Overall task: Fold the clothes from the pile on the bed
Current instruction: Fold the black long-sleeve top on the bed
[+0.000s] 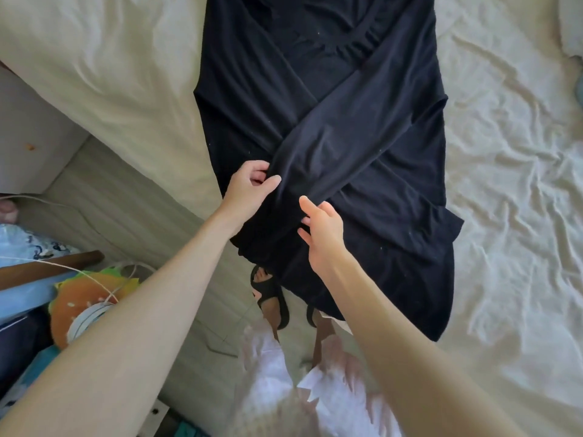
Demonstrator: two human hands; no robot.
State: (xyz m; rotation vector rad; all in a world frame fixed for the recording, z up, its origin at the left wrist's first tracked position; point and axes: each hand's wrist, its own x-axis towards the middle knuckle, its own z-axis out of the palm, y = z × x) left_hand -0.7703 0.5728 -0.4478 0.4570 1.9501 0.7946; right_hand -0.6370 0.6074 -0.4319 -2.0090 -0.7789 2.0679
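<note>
A long black long-sleeved garment [331,99] lies lengthwise on the bed [126,64], its hem hanging over the near edge. One sleeve is folded diagonally across the body toward the lower left. My left hand [249,184] pinches the cuff end of that sleeve between thumb and curled fingers. My right hand [321,228] is beside it, fingers spread and loosely bent, their tips touching the cloth just below the sleeve.
Crumpled cream sheets [504,184] cover the bed on both sides of the garment. Below the bed edge are my feet in black sandals [271,298] on pale floor. A white cord, an orange and green object [79,298] and blue items crowd the lower left.
</note>
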